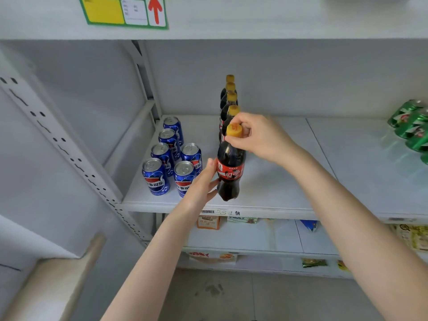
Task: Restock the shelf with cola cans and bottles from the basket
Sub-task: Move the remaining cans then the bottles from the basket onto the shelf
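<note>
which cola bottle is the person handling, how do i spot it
Look at the white shelf, right of the blue cola cans, where yellow-capped cola bottles stand in a row. It is the front bottle, the only one held: right hand pinches its cap, left hand touches its side.

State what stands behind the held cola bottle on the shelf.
Four yellow-capped cola bottles stand in a row behind the held bottle. Only caps and shoulders show; their lower bodies are covered by one another.

Cans (pixel 155 176) left of about 5 bottles (pixel 230 170)
</note>
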